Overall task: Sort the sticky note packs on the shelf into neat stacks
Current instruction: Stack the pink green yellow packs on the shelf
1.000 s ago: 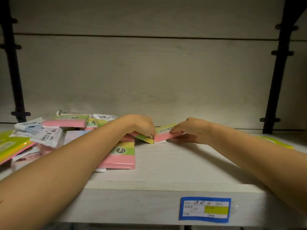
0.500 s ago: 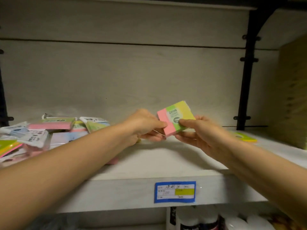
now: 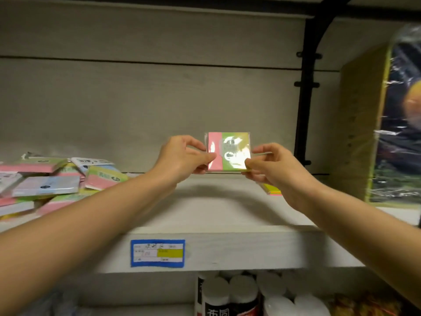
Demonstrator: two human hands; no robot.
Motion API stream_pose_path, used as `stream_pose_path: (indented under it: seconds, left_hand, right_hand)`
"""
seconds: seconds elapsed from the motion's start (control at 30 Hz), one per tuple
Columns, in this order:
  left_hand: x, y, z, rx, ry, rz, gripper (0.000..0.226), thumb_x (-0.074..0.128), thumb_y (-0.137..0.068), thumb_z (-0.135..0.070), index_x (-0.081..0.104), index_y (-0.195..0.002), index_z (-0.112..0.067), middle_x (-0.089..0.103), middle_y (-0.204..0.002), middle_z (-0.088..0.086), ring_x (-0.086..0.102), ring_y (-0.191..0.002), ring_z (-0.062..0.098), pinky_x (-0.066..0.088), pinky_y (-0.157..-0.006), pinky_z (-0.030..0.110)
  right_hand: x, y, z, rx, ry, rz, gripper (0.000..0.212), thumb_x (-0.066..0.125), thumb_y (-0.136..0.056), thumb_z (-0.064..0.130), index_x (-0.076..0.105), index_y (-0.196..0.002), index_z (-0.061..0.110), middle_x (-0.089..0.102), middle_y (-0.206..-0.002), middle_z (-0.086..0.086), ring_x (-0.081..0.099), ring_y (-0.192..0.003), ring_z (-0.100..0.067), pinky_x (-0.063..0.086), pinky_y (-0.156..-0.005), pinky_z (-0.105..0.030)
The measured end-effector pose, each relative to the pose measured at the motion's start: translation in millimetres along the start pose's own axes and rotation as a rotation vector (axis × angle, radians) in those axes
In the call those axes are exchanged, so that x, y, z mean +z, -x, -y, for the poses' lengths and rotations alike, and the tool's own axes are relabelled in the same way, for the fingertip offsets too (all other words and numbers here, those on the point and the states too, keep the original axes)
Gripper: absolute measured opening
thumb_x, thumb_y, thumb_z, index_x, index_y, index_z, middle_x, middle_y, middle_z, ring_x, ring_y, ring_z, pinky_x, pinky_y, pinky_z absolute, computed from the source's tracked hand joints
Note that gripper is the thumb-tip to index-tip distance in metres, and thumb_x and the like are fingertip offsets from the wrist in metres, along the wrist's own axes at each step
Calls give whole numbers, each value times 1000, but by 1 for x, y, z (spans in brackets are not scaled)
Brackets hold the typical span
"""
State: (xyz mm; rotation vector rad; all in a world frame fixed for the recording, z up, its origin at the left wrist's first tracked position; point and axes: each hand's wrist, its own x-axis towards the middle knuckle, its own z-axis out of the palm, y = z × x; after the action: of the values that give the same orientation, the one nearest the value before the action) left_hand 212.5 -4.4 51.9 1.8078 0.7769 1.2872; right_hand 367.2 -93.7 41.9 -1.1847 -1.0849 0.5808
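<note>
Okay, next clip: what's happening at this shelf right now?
A person is holding one sticky note pack, pink and green in a shiny wrapper, upright above the shelf. The left hand grips its left edge and the right hand its right edge. A jumbled pile of packs lies unsorted on the left of the shelf, and another small pack lies on the shelf below the right hand. No neat stack shows yet.

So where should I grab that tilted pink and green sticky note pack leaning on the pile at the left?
Take the pink and green sticky note pack by its two long side edges, coming from the front right, where the shelf is bare; its raised edge leaves room for fingers.
</note>
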Motion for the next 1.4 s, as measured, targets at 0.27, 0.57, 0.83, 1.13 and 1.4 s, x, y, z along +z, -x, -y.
stream_pose_path:
  seconds: [0.27, 0.57, 0.83, 1.13, 1.4]
  left_hand:
    - [38, -31, 16, -172, -172, 115, 24, 70, -77, 0, 67, -99, 9, 65, -89, 19, 63, -57, 14, 55, -59, 15]
    - [41, -34, 46, -126, -651, 215, 29, 80, -68, -31, 74, -86, -9, 58, -69, -1, 46, -66, 14, 36, -60, 20]
    - [49, -33, 49, -29, -786, 298, 27, 69, -80, -29, 74, -94, -8, 67, -89, 7, 57, -84, 22, 43, -73, 24]
    - [-12, -30, 18, -98, -676, 179, 13, 59, -88, -22, 67, -97, -22, 57, -89, 0, 49, -81, 14, 37, -62, 17]
    - [-131, -31, 29, -227, -937, 131, 21, 62, -85, -30, 68, -87, -10, 60, -84, 7, 52, -74, 23, 41, -63, 28]
  right_hand:
    - [-28, -60, -22, 44, 482, 96, 32, 71, -78, 4, 62, -106, -8, 63, -91, -18, 60, -73, -21, 56, -77, -34]
    - [-23, -70, -51, -91, 1147, 269, 22, 63, -84, 32, 69, -98, 17, 64, -97, -10, 46, -82, -20, 33, -70, -23]
    - [-24, -70, -53, -160, 1284, 305, 29, 53, -89, 28, 71, -104, 10, 69, -108, -13, 60, -101, -28, 46, -82, -29]
    - [-6, -54, -17, -343, 1143, 152, 34, 50, -91, 32, 60, -122, 22, 58, -117, -4, 53, -112, -26, 39, -90, -29]
    - [106, -58, -9, -45, 885, 468, 32, 48, -93, 17, 63, -111, -5, 66, -111, -20, 55, -85, -20, 48, -71, -26]
